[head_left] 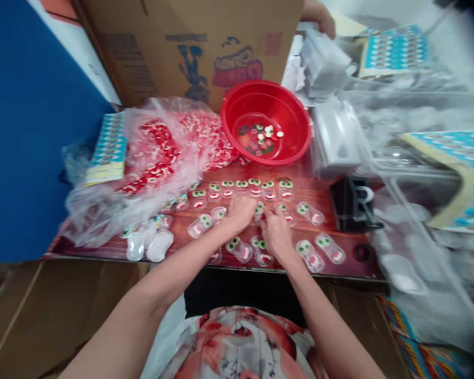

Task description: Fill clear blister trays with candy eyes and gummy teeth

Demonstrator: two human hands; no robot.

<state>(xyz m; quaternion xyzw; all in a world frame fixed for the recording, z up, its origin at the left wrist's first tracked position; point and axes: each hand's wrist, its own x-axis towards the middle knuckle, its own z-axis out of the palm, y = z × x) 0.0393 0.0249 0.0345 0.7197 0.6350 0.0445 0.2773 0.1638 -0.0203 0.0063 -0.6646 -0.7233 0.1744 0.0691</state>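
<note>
On the reddish tabletop lie several small clear plastic shells, each with a pair of green eye-shaped candies and a red-and-white mouth candy, such as this filled shell. My left hand is closed, its fingertips bent in at the middle of these shells. Close on its right, my right hand is closed too, thumb and fingers together at a shell with green eyes. Whatever is between the fingers of either hand is too small and blurred to make out.
A red basin holds a few eye candies. Left of it lies a plastic bag of red-and-white mouth candies. Printed cards, empty clear shells, a black tape dispenser and a large carton stand around. Another person's hand is at the back.
</note>
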